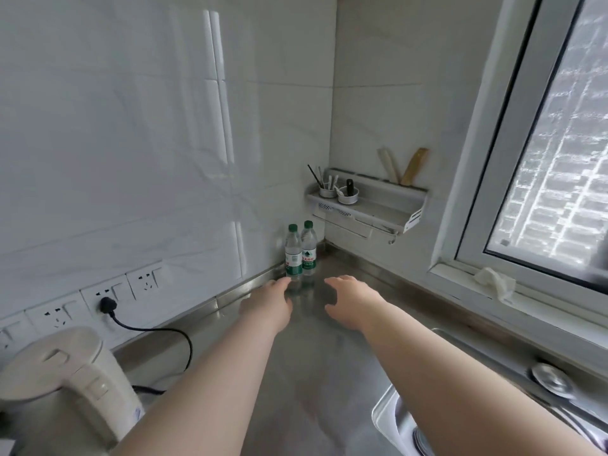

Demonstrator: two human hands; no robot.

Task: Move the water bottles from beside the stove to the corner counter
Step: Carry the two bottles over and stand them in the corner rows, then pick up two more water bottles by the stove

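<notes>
Two clear water bottles with green caps and green-and-white labels stand upright side by side in the far corner of the steel counter [316,357]: the left bottle [293,251] and the right bottle [309,248]. My left hand [268,306] reaches toward them, its fingertips just short of the left bottle's base, holding nothing. My right hand [350,302] hovers over the counter a little nearer than the bottles, fingers spread and curved, empty.
A cream electric kettle [65,383] stands at the near left, its black cord plugged into a wall socket [107,302]. A sink [493,406] lies at the near right. A wall shelf [368,202] with utensil cups hangs above the corner. A white cloth [495,283] rests on the window sill.
</notes>
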